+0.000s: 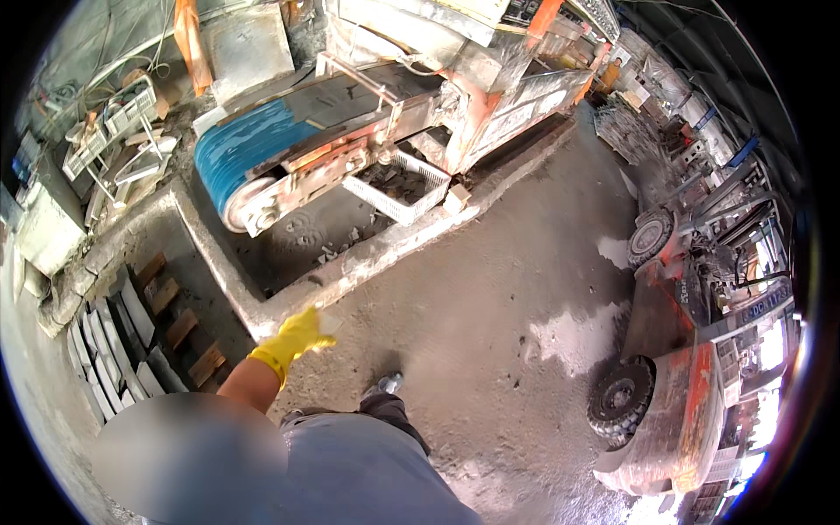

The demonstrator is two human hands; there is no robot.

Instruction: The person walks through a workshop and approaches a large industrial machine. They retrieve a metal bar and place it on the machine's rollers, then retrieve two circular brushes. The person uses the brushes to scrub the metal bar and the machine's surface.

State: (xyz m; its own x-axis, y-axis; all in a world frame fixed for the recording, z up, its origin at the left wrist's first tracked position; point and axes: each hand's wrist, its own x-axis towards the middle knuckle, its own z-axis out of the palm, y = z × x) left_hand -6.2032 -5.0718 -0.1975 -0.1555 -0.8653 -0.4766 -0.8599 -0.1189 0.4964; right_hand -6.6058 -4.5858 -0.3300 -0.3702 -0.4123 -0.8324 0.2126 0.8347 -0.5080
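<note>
- My left hand (293, 339), in a yellow glove, is stretched forward over the corner of the concrete curb (262, 311), just beside a small pale stone piece (329, 323); whether the fingers are closed on that piece, I cannot tell.
- My right hand is out of view.
- Beyond the curb, in the pit, a blue conveyor belt (249, 149) runs over a roller, with a white plastic crate (398, 186) under the machine.
- Grey stone slabs (109, 350) lean on a wooden pallet at my left.
- An orange forklift (674, 385) stands well apart on the wet floor to the right.
</note>
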